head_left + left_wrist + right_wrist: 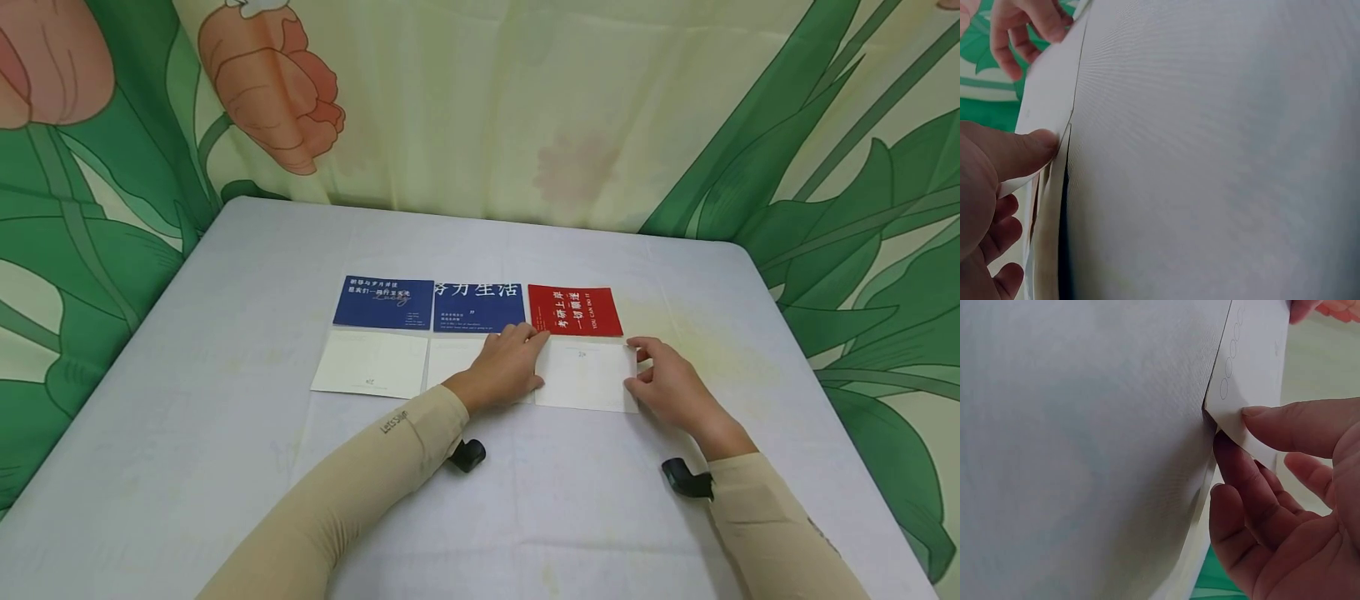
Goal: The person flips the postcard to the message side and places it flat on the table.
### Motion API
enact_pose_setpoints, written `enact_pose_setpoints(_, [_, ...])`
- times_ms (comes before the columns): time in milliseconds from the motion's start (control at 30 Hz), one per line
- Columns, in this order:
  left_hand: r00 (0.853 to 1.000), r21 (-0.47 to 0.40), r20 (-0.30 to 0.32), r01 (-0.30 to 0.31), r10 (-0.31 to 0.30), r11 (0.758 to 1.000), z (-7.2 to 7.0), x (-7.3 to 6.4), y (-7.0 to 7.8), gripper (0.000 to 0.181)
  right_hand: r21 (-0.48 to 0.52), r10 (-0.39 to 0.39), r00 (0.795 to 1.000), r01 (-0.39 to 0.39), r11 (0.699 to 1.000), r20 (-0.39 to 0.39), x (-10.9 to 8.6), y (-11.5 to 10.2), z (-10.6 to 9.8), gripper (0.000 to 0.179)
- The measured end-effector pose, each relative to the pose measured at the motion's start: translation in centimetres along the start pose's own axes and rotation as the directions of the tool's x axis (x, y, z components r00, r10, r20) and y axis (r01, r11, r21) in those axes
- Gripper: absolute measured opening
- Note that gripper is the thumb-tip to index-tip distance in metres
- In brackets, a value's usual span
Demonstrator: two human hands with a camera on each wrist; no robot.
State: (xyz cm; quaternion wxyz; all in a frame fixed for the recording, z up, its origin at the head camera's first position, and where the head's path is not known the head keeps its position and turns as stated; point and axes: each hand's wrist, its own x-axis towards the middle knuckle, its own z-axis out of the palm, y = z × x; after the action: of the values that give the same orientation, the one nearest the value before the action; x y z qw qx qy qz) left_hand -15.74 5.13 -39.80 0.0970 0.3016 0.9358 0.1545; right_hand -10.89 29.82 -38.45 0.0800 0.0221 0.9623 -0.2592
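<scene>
The person's left hand (pixel 506 367) and right hand (pixel 671 383) were apart, at opposite ends of one right-hand white card (pixel 585 379) on the table (pixel 555 500). The right hand pinched the card's right end, thumb on top and fingers beneath a slightly raised corner. The left hand held the left end, its thumb laid over the edge and its other fingers curled beside it. Small ovals (pixel 1229 367) were printed in a row along the card's near edge.

This card was the rightmost of the near row. Left of it lay a middle white card (pixel 450 358), partly hidden by the left hand, and then a left white card (pixel 371 362). Just beyond them, the far row ran from a left blue card (pixel 382 304) through a middle blue card (pixel 478 310) to a red card (pixel 576 311) on the right, all with pale lettering. Beige sleeves (pixel 375 475) covered the arms, and a flowered curtain (pixel 450 83) hung behind the table.
</scene>
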Motion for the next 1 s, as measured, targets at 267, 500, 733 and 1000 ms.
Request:
enact_pose_setpoints(267, [1.0, -0.012, 0.009, 0.009, -0.009, 1.0, 0.04, 0.14, -0.27, 0.077, -0.027, -0.012, 1.0, 0.013, 1.0, 0.017, 0.41, -0.11, 0.02, 0.068])
enact_pose_setpoints(500, [1.0, -0.034, 0.003, 0.017, -0.017, 0.999, -0.06, 0.06, -0.36, 0.076, -0.047, -0.019, 0.999, 0.021, 0.999, 0.032, 0.61, -0.23, 0.06, 0.066])
enact_pose_setpoints(733, [1.0, -0.037, 0.009, 0.026, -0.025, 0.999, 0.03, 0.09, -0.3, 0.074, -0.046, -0.017, 0.999, 0.018, 0.999, 0.029, 0.63, -0.31, 0.2, 0.065])
enact_pose_setpoints(1000, [1.0, -0.012, 0.01, -0.008, 0.008, 1.0, 0.11, -0.06, -0.36, 0.066, -0.07, -0.018, 1.0, 0.019, 0.997, 0.02, 0.67, -0.19, 0.61, 0.065])
